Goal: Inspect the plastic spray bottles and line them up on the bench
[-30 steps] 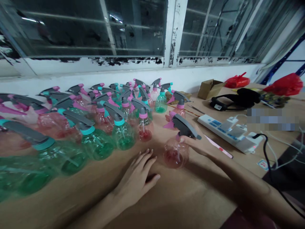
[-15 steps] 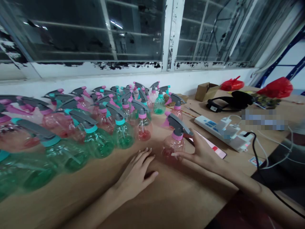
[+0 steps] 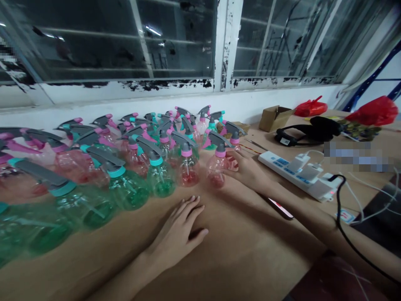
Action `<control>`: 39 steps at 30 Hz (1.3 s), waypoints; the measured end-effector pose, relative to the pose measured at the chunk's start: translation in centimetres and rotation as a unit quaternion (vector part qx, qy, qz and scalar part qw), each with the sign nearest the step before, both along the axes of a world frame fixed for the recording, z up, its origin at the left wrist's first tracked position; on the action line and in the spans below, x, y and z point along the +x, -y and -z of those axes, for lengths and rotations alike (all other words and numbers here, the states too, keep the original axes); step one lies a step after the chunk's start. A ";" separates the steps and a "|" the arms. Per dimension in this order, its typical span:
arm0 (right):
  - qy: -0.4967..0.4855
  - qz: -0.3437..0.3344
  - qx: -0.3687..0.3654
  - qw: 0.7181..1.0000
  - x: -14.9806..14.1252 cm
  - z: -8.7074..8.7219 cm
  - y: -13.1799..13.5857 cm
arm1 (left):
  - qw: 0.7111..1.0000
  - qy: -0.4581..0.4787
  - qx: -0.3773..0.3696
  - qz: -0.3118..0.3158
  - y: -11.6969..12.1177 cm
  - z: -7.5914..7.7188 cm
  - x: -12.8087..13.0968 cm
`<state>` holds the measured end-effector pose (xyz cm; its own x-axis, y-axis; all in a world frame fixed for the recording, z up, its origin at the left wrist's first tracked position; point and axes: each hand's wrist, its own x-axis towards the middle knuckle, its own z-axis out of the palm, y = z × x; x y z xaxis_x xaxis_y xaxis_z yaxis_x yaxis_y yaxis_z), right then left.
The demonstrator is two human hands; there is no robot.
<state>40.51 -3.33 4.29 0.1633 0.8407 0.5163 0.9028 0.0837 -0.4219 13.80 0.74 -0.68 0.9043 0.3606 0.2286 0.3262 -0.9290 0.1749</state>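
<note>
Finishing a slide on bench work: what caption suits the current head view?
Right hand at a pink spray bottle, left hand on the tabletop.

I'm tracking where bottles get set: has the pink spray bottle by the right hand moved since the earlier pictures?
Yes. The pink bottle has moved toward the window and leftward, judged against the power strip.
</note>
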 end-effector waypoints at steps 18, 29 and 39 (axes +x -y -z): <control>0.011 0.020 -0.026 0.999 0.4 0.2 -3.7 | 1.000 -0.003 -0.004 0.001 -0.1 0.3 -0.2; -0.088 -0.004 0.015 0.996 0.5 -0.4 -0.8 | 1.000 -0.001 0.004 0.002 -0.1 0.4 -0.3; -0.143 0.104 0.077 0.981 5.8 0.1 0.4 | 1.000 0.009 0.026 0.004 -0.5 0.2 -0.3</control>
